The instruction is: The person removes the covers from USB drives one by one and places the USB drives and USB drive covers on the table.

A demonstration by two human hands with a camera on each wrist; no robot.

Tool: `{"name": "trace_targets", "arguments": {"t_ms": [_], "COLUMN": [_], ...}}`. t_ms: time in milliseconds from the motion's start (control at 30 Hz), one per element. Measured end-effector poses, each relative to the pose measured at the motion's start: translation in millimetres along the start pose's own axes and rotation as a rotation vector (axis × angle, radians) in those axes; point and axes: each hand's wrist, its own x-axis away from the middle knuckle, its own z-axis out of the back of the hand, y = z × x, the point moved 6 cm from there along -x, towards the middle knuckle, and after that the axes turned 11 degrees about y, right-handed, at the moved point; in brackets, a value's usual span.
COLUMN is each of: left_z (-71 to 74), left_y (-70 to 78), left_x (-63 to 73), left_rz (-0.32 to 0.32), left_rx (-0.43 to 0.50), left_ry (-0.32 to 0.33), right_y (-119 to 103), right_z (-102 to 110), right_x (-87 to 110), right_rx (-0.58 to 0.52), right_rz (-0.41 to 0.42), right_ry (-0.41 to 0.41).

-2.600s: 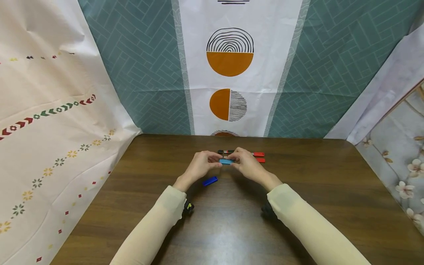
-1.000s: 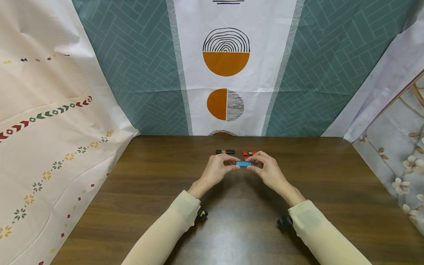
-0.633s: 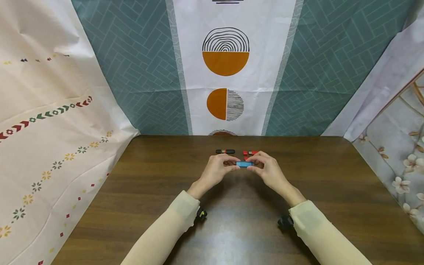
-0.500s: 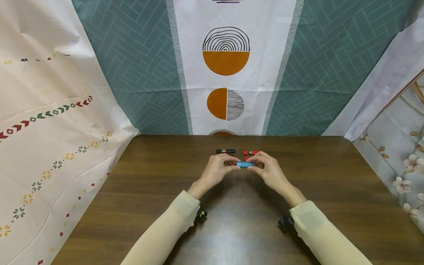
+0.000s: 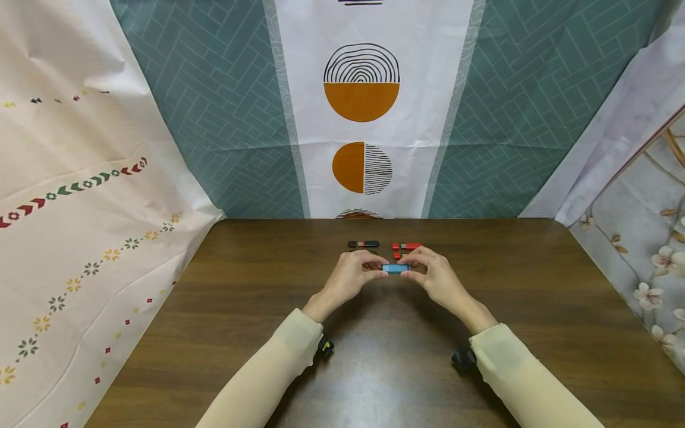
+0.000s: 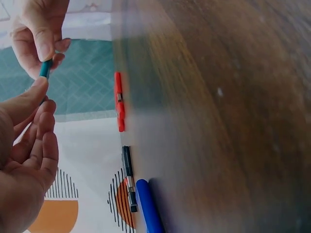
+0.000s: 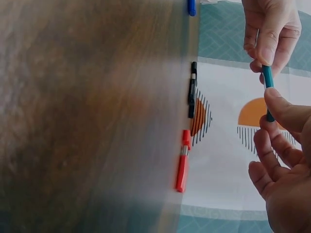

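Note:
A light-blue USB stick (image 5: 395,268) is held level above the table, one end in each hand. My left hand (image 5: 349,278) pinches its left end between thumb and fingers. The right end is pinched by my right hand (image 5: 442,284). In the left wrist view the light-blue stick (image 6: 45,69) shows edge-on as a teal strip, partly covered by fingertips. The right wrist view shows the same stick (image 7: 268,77) running from one thumb to the other. A dark-blue stick (image 6: 149,206) lies on the table, hidden behind the left hand and arm in the head view.
Behind the hands lies a black USB stick (image 5: 363,244), with a second dark one mostly covered by the left hand. Right of it are a red stick (image 5: 411,245), its cap (image 5: 395,245) apart, and another red cap (image 5: 397,255). A patterned cloth (image 5: 361,172) hangs at the table's back edge.
Both hands have moved right together with the light-blue stick, then come slightly nearer. The left hand and arm now cover the dark-blue stick in the head view. More of the red pieces shows.

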Motion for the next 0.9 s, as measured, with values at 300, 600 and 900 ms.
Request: {"name": "trace_targets", "arguments": {"t_ms": [300,600,900], "left_z": [3.8,15.2,17.4], "left_y": [-6.0,-17.7,-20.3], "left_x": [0.8,2.9,2.1], "left_rz": [0.009,0.045,0.072], "left_rx": [0.002,0.013,0.036], "left_ry": [0.025,0.041,0.064], "right_y": [5,20,19], "right_z": [6,16,8], "right_x": [1.6,0.8,1.4], "right_rx": [0.012,0.030,-0.005], "right_rz": [-0.031,-0.089,-0.095], "right_ry": [0.008,0.048,0.045]}}
